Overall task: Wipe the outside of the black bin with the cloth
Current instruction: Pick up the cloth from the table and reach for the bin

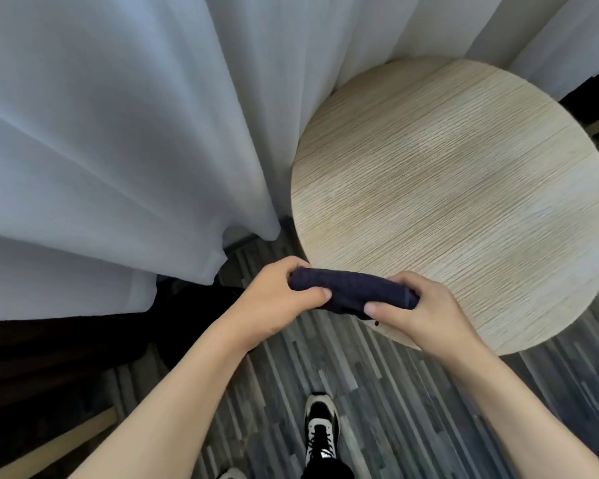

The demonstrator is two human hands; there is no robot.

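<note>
White curtain [118,133] fills far left. Left hand [277,299] grips left end of the dark cloth [351,292], fingers curled over top, thumb pinching underneath. Cloth is bunched into a roll, held b/w both hands just over near edge of the round wooden table [464,188]. Right hand [419,312] clamps right end, fingers wrapped round it. Shoe [320,426] on striped floor [395,392] below. No black bin in view.

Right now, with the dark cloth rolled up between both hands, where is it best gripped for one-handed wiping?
Grip the dark cloth around its thick middle, from above. It is bunched into a roll lying sideways, with the left hand and right hand pinching its ends. A mid-roll grasp likely keeps the folds together. No bin shows in this view.
</note>
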